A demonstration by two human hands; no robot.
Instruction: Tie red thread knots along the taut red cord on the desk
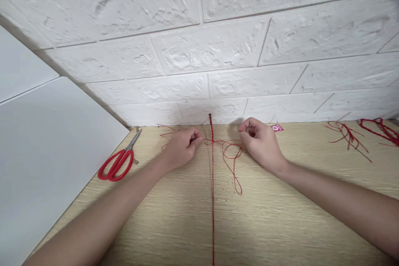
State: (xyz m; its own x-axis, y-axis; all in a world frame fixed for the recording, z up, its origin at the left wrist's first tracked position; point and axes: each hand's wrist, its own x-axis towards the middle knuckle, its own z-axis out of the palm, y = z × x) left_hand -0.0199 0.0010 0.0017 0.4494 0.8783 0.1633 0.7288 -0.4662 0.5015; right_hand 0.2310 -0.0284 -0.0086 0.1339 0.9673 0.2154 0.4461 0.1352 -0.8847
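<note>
A taut red cord (213,208) runs from a dark peg (210,115) at the foot of the wall straight toward me. Just below the peg its top part is a short knotted section (212,130). My left hand (183,145) is left of the cord, thumb and forefinger pinched on a thin red thread that crosses it. On the other side my right hand (260,143) pinches the same kind of thread, which stretches between both hands. Loose thread loops (233,152) lie on the table beside my right hand.
Red-handled scissors (116,165) lie at left, beside a white panel (62,153). At far right are cut red threads (349,136) and a braided red cord (380,129). A small pink tag (277,128) sits near the white brick wall (205,54).
</note>
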